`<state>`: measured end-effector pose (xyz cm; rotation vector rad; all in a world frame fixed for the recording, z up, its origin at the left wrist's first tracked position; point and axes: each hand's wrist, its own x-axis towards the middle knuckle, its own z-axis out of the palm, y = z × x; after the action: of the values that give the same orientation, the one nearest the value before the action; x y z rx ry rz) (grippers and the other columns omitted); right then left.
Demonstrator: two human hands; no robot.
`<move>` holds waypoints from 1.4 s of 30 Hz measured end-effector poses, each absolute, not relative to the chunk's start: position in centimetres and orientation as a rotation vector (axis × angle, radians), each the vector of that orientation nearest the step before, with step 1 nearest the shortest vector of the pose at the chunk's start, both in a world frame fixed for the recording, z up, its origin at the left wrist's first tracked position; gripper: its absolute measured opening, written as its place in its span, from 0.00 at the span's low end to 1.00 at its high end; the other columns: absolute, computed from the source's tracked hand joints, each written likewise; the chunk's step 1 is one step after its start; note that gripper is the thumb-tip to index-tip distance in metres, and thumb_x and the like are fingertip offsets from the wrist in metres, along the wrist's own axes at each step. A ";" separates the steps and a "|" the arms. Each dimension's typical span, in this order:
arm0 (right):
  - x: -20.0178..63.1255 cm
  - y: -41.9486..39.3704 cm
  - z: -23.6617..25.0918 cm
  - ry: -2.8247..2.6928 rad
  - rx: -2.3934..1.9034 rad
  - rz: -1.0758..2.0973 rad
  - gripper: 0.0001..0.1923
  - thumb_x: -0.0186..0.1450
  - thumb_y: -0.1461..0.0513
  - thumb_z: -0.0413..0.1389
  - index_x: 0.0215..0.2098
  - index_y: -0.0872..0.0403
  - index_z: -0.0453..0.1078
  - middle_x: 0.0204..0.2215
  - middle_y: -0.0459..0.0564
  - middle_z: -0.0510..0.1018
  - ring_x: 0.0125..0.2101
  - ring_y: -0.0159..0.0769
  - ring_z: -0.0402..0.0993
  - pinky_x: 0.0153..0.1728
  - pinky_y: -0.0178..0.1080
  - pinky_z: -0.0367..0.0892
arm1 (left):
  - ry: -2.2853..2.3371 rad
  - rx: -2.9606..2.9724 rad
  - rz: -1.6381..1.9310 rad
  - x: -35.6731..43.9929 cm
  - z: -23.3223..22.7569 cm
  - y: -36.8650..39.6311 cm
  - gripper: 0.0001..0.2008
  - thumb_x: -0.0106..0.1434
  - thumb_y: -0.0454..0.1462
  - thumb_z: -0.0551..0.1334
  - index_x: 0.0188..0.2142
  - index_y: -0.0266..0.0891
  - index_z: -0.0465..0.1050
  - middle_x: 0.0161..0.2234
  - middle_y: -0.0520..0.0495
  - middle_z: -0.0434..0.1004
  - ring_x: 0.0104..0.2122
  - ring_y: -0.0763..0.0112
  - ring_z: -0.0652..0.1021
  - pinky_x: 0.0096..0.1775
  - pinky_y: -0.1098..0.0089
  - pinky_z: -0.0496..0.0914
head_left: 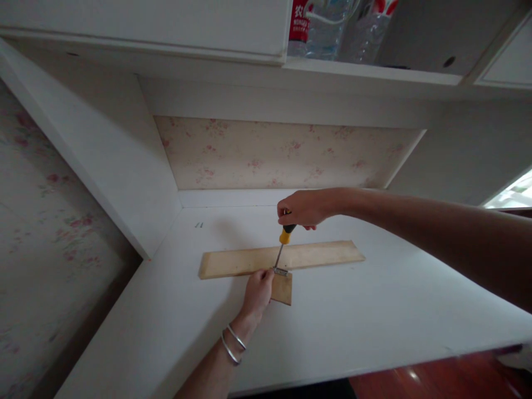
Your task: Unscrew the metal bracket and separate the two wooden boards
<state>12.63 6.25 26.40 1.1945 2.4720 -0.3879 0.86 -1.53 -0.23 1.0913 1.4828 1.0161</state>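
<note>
My right hand [301, 208] is closed around the black and yellow handle of a screwdriver [285, 235]. The screwdriver's shaft slants down to a small metal hinge [281, 271], where its tip meets the metal's left end. This hinge lies along the joint between a long wooden board [320, 254] and a small square wooden piece [282, 289]. My left hand [258, 291] pinches the left edge of the small piece close to the hinge, its fingertips near the screwdriver tip. Any screw under the tip is too small to make out.
The boards rest on a white desktop [187, 321]. Behind it stands a back panel with floral paper [270, 155], and a white side panel [95, 144] rises at left. Overhead, a cabinet shelf [374, 69] holds plastic bottles [326, 30]. The desk's front edge drops to a reddish floor [407, 379].
</note>
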 end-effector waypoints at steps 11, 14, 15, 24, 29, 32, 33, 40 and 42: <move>12.4 6.7 25.3 2.741 1.072 -0.220 0.13 0.62 0.60 0.49 0.41 0.54 0.71 0.38 0.53 0.77 0.35 0.39 0.72 0.32 0.37 0.63 | 1.455 1.099 1.004 0.8 -0.5 -1.5 0.16 0.61 0.46 0.54 0.25 0.37 0.67 0.18 0.54 0.60 0.15 0.74 0.64 0.13 0.77 0.55; 12.3 6.2 25.6 2.761 1.050 -0.302 0.20 0.55 0.63 0.55 0.47 0.54 0.69 0.45 0.53 0.75 0.40 0.39 0.71 0.35 0.35 0.63 | 1.461 1.086 1.000 0.8 -0.5 -1.5 0.16 0.61 0.46 0.54 0.26 0.37 0.68 0.19 0.53 0.62 0.16 0.73 0.66 0.14 0.76 0.57; 12.2 6.0 25.7 2.748 1.090 -0.295 0.22 0.54 0.62 0.57 0.48 0.54 0.69 0.45 0.54 0.75 0.40 0.40 0.72 0.35 0.35 0.63 | 1.462 1.081 1.001 0.8 -0.5 -1.5 0.16 0.61 0.46 0.54 0.27 0.37 0.68 0.19 0.53 0.62 0.16 0.73 0.66 0.14 0.76 0.57; 12.2 5.5 25.6 2.613 1.147 -0.218 0.17 0.63 0.56 0.49 0.45 0.58 0.70 0.33 0.56 0.78 0.31 0.40 0.74 0.31 0.38 0.63 | 1.485 1.121 0.989 0.7 -0.8 -1.3 0.17 0.62 0.47 0.54 0.28 0.35 0.71 0.20 0.50 0.67 0.16 0.72 0.67 0.14 0.75 0.58; 12.3 5.5 25.5 2.798 1.082 -0.179 0.22 0.57 0.55 0.58 0.47 0.56 0.69 0.46 0.58 0.73 0.41 0.43 0.71 0.36 0.37 0.63 | 1.468 1.119 1.019 0.7 -1.0 -1.3 0.17 0.62 0.47 0.54 0.30 0.35 0.72 0.21 0.50 0.67 0.17 0.72 0.67 0.14 0.75 0.57; 12.2 5.9 25.4 2.618 1.312 -0.246 0.27 0.64 0.45 0.46 0.44 0.57 0.69 0.32 0.57 0.77 0.30 0.42 0.74 0.31 0.39 0.63 | 1.473 1.100 1.009 0.7 -1.0 -1.2 0.17 0.62 0.47 0.55 0.30 0.35 0.72 0.20 0.51 0.67 0.16 0.73 0.66 0.14 0.75 0.57; 12.2 6.0 25.4 2.570 1.332 -0.270 0.27 0.65 0.45 0.43 0.43 0.58 0.69 0.28 0.55 0.77 0.27 0.41 0.73 0.29 0.39 0.63 | 1.473 1.097 1.006 0.7 -1.0 -1.2 0.17 0.61 0.47 0.55 0.29 0.35 0.72 0.20 0.51 0.67 0.16 0.73 0.66 0.14 0.75 0.57; 12.3 6.4 24.8 2.762 1.134 -0.204 0.21 0.55 0.61 0.56 0.47 0.56 0.67 0.44 0.58 0.73 0.37 0.40 0.72 0.31 0.36 0.62 | 1.448 1.089 1.032 0.7 -1.0 -1.3 0.16 0.61 0.46 0.55 0.28 0.36 0.71 0.19 0.52 0.65 0.16 0.73 0.65 0.14 0.75 0.56; 12.1 6.3 24.9 2.716 1.204 -0.187 0.16 0.58 0.57 0.54 0.43 0.55 0.69 0.39 0.55 0.76 0.34 0.40 0.72 0.30 0.37 0.61 | 1.446 1.080 1.043 0.7 -1.0 -1.4 0.16 0.61 0.46 0.55 0.28 0.36 0.71 0.19 0.52 0.64 0.16 0.73 0.65 0.14 0.75 0.55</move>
<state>12.15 6.29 24.87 1.2040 2.7157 -0.1872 0.74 -1.37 -0.99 1.0803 1.4463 1.0427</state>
